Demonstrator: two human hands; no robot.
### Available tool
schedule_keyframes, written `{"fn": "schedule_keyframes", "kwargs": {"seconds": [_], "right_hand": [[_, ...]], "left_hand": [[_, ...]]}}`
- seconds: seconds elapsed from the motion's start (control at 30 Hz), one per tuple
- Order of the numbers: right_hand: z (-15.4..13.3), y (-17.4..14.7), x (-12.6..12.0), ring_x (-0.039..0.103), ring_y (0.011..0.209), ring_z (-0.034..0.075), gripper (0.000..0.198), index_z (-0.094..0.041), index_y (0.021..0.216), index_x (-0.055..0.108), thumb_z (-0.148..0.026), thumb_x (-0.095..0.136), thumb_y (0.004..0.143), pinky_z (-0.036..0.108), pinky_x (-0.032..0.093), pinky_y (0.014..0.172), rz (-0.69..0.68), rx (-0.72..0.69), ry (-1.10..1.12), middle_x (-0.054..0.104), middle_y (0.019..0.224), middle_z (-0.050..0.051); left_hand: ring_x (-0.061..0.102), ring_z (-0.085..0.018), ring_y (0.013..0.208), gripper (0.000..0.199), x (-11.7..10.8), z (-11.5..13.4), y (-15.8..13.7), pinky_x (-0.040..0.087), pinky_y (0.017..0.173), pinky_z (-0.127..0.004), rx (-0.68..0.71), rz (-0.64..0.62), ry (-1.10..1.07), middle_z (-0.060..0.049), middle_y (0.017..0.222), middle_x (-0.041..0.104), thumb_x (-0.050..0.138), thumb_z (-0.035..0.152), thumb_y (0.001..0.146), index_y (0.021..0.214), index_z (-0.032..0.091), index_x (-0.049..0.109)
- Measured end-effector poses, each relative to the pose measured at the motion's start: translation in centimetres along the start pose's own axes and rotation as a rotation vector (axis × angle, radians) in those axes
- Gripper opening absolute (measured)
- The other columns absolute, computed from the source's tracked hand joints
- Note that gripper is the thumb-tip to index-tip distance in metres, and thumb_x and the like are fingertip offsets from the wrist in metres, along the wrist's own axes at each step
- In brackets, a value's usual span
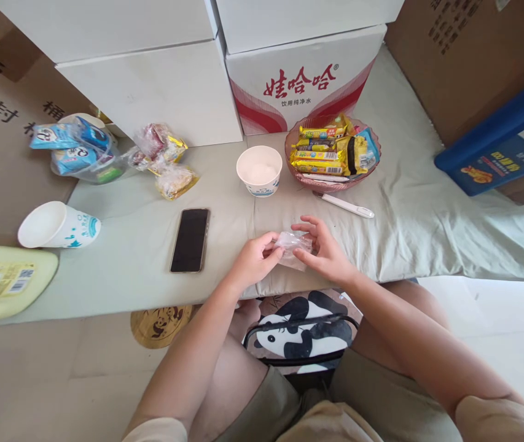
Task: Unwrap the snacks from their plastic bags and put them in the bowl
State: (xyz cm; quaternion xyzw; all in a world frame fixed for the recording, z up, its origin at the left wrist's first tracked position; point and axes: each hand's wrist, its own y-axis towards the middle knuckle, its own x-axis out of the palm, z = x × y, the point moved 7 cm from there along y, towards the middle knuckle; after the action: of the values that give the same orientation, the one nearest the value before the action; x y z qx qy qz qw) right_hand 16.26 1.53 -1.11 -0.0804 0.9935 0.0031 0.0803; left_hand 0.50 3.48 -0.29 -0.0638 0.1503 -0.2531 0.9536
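My left hand (256,259) pinches the left side of a small, crinkled clear plastic bag (293,250) between thumb and fingers, low over the front edge of the cloth-covered table. From the other side, my right hand (324,250) has its thumb against the front of the bag. Some of its fingers curl behind the bag while the upper ones stick out loosely. What the bag contains, if anything, cannot be made out. Beyond my hands stands a white paper bowl (260,172) with something whitish inside. A white-handled utility knife (347,205) lies behind my right hand.
A pink glass bowl (296,178) holds several yellow-wrapped snacks. To the left are a phone (190,240), a tipped paper cup (70,226), wrapped snacks (174,181), blue packets (75,159) and a pale green bottle (22,276). White cartons (151,86) line the back; a blue box (496,147) stands right.
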Motion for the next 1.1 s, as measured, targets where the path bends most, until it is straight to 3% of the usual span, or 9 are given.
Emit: {"fn": "schedule_keyframes", "kwargs": {"seconds": [0.07, 0.17, 0.37, 0.53, 0.7, 0.87, 1.0, 1.1], "right_hand": [[0.0, 0.0, 0.3, 0.061, 0.074, 0.016, 0.063, -0.023, 0.137, 0.039, -0.039, 0.069, 0.084, 0.031, 0.048, 0.067, -0.059, 0.037, -0.034, 0.07, 0.108, 0.009], [0.0, -0.1, 0.6, 0.058, 0.068, 0.015, 0.051, -0.024, 0.132, 0.044, -0.034, 0.064, 0.086, 0.029, 0.044, 0.062, -0.082, 0.04, -0.082, 0.067, 0.087, 0.001], [-0.1, -0.1, 0.7, 0.056, 0.068, 0.015, 0.047, -0.023, 0.13, 0.045, -0.031, 0.061, 0.086, 0.029, 0.041, 0.062, -0.074, 0.03, -0.104, 0.064, 0.085, 0.0], [0.0, 0.1, 0.7, 0.056, 0.068, 0.015, 0.048, -0.023, 0.13, 0.046, -0.033, 0.063, 0.086, 0.029, 0.042, 0.062, -0.096, 0.034, -0.071, 0.064, 0.085, 0.0], [0.3, 0.3, 0.4, 0.055, 0.068, 0.014, 0.04, -0.024, 0.126, 0.051, -0.034, 0.062, 0.088, 0.028, 0.044, 0.062, -0.062, 0.021, -0.056, 0.065, 0.089, 0.001], [0.0, 0.6, 0.1, 0.058, 0.073, 0.014, 0.05, -0.023, 0.124, 0.054, -0.035, 0.072, 0.079, 0.029, 0.047, 0.066, -0.04, 0.023, -0.042, 0.063, 0.096, 0.002], [0.2, 0.8, -0.8, 0.053, 0.066, 0.014, 0.034, -0.021, 0.093, 0.057, -0.05, 0.071, 0.081, 0.028, 0.044, 0.061, 0.016, 0.119, 0.014, 0.058, 0.076, -0.001], [0.6, 0.5, -1.3, 0.046, 0.058, 0.012, 0.04, -0.021, 0.079, 0.054, -0.055, 0.074, 0.077, 0.027, 0.038, 0.057, 0.06, 0.155, -0.016, 0.052, 0.066, -0.003]], "left_hand": [[0.071, -0.018, 0.081, 0.025, 0.0, 0.1, -0.1, 0.054, 0.073, -0.027, 0.006, -0.001, 0.023, -0.004, 0.089, 0.074, 0.06, 0.033, 0.088, 0.109, 0.019, 0.061], [0.062, -0.013, 0.065, 0.028, 0.1, 0.0, -0.2, 0.047, 0.063, -0.024, -0.003, -0.016, 0.038, 0.002, 0.075, 0.067, 0.058, 0.03, 0.087, 0.113, 0.02, 0.059], [0.063, -0.015, 0.07, 0.029, 0.4, -0.4, 0.0, 0.05, 0.064, -0.025, -0.073, -0.053, -0.011, -0.001, 0.083, 0.071, 0.059, 0.035, 0.087, 0.112, 0.021, 0.055], [0.055, -0.014, 0.061, 0.031, 0.4, -0.6, 0.1, 0.048, 0.051, -0.024, -0.144, -0.075, -0.027, 0.0, 0.074, 0.062, 0.06, 0.043, 0.086, 0.106, 0.02, 0.057], [0.05, -0.011, 0.063, 0.021, 0.4, 0.7, 0.7, 0.042, 0.059, -0.023, 0.019, -0.044, 0.138, 0.003, 0.071, 0.056, 0.057, 0.04, 0.089, 0.094, 0.019, 0.06], [0.048, -0.01, 0.064, 0.021, 0.7, 1.9, 1.6, 0.037, 0.062, -0.024, 0.153, 0.044, 0.242, 0.004, 0.071, 0.054, 0.051, 0.037, 0.093, 0.086, 0.019, 0.057], [0.045, -0.01, 0.061, 0.026, 0.4, 2.2, 1.8, 0.036, 0.059, -0.024, 0.234, 0.084, 0.205, 0.004, 0.066, 0.048, 0.053, 0.041, 0.092, 0.077, 0.019, 0.053], [0.054, -0.011, 0.065, 0.022, -0.1, 2.0, 1.6, 0.042, 0.063, -0.023, 0.249, 0.08, 0.116, 0.002, 0.075, 0.059, 0.054, 0.04, 0.092, 0.093, 0.019, 0.059]]}}
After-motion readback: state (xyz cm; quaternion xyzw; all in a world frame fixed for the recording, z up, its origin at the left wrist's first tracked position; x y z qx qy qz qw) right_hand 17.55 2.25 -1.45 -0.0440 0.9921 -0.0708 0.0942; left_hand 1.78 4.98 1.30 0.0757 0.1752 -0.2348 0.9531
